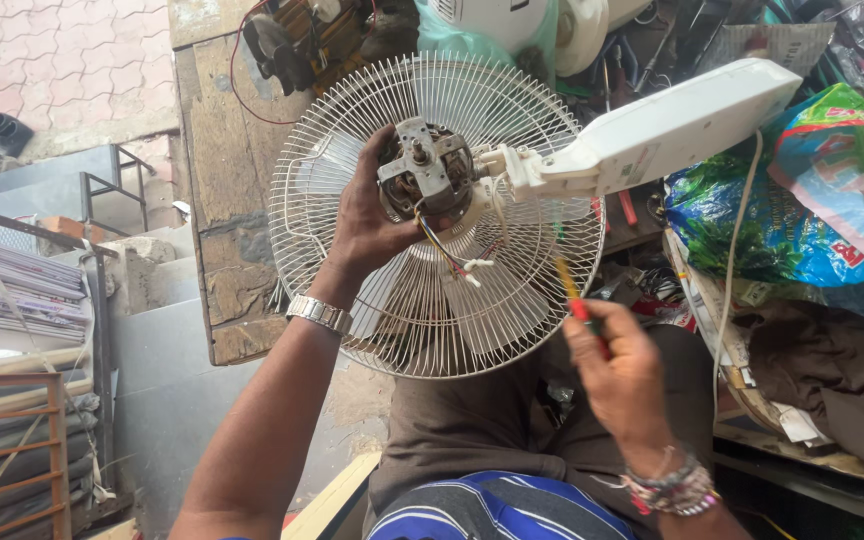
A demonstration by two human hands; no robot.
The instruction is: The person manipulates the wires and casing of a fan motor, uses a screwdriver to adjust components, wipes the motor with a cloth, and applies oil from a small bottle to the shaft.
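My left hand (367,225) grips the bare fan motor (424,180) at the centre of a round white wire fan guard (352,130), which rests over my lap. Coloured wires (449,258) hang loose from the motor. A white fan stand body (672,125) juts from the motor toward the upper right, with a white cord (737,240) trailing down. My right hand (617,375) holds a screwdriver with a yellow shaft and red handle (570,292), its tip pointing up toward the motor, a short way below it.
A worn wooden bench (227,190) lies under the guard on the left. Colourful plastic bags (832,190) and a brown cloth (822,370) are piled at right. Tools and another fan (512,25) crowd the back. Metal racks (22,330) stand at left.
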